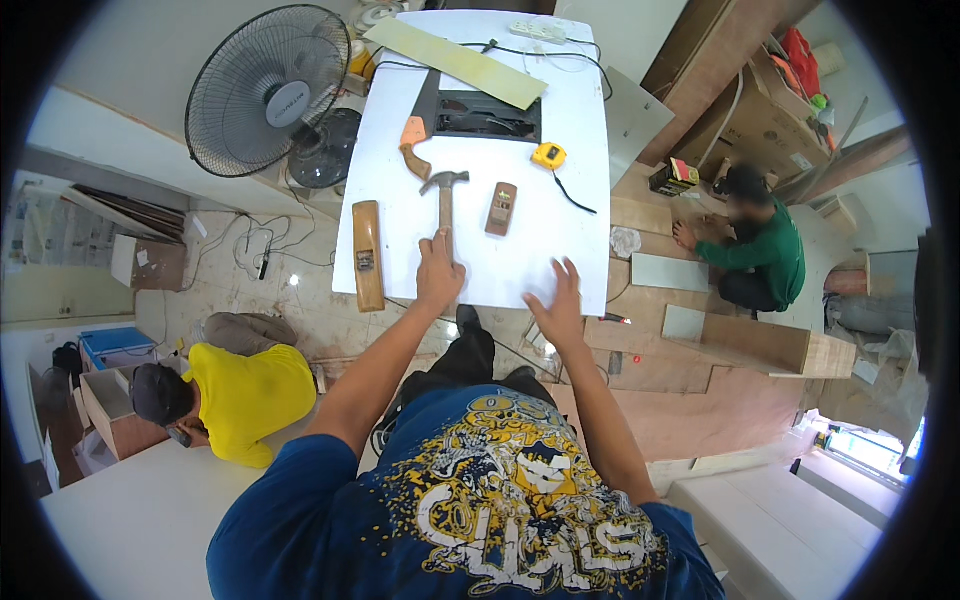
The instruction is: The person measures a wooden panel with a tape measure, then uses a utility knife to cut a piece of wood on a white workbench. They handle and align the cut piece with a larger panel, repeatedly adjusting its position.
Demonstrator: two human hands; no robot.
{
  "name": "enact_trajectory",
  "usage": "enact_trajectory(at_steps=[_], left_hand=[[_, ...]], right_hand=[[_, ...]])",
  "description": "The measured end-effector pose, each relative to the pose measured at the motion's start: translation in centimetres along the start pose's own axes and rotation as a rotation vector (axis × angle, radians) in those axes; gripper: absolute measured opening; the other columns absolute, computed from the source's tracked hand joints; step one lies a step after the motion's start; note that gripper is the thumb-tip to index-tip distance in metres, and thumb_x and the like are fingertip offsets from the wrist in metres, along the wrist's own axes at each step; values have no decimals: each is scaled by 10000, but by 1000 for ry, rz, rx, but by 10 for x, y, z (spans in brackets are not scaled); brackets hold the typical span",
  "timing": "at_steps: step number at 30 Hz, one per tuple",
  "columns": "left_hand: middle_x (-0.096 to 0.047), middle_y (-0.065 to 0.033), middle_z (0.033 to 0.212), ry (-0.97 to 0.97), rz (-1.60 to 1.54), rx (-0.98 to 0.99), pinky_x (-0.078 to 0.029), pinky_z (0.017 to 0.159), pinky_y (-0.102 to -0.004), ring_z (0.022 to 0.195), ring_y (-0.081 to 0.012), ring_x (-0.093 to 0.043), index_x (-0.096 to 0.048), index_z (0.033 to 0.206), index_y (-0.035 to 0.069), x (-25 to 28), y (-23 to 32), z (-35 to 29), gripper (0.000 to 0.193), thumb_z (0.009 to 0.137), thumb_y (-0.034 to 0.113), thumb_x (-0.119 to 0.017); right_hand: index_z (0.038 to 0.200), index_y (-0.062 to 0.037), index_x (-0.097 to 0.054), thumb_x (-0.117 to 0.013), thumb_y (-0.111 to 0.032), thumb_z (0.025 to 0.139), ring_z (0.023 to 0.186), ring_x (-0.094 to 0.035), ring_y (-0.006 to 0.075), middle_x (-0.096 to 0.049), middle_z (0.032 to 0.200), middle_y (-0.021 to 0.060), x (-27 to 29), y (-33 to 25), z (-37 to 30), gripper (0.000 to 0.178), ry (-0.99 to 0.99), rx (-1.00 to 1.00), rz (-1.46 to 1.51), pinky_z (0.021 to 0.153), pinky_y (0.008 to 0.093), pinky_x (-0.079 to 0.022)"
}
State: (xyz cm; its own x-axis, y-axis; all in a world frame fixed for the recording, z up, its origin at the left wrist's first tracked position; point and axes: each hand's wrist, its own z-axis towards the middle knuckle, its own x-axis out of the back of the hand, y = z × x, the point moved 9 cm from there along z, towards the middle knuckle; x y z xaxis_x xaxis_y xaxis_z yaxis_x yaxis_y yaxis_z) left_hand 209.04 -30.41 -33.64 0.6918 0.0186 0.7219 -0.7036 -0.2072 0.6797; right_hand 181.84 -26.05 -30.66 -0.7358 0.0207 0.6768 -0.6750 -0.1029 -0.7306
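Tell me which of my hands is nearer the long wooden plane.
Left. Your left hand is to the right of the long wooden plane, at the hammer's handle; your right hand is farther right, near the table's front edge.

Left hand gripping hammer, right hand spread at white table edge, contact unclear

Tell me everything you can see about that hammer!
The hammer has a dull, metal-looking head with a curved claw leftward, and a brownish handle. Over the white table, between a long wooden plane and smaller brown block, its head points toward the far side. The left hand touches the handle's near end.
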Motion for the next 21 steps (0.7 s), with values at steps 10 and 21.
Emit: enact_trajectory(at_steps=[10,21], left_hand=[[-507,-279,1309,-3,-199,-113,-464,1060,-444,1171,-459,-569,-392,1548,15,83,-21,1,823,761,1,-632],[-564,-197,1085,221,22,-221,-526,882,-432,976,-359,-612,-547,1444,42,122,-62,261,688,772,43,-695]], right_hand=[[1511,-178,-522,-814,-251,840,1506,-300,441,-274,1643,270,-106,-39,146,735,9,-36,-361,1186,573,-296],[1485,-45,-474,-874,-242,800,1403,-431,457,-352,1600,262,-25,59,235,817,240,23,-228,1166,537,-347]])
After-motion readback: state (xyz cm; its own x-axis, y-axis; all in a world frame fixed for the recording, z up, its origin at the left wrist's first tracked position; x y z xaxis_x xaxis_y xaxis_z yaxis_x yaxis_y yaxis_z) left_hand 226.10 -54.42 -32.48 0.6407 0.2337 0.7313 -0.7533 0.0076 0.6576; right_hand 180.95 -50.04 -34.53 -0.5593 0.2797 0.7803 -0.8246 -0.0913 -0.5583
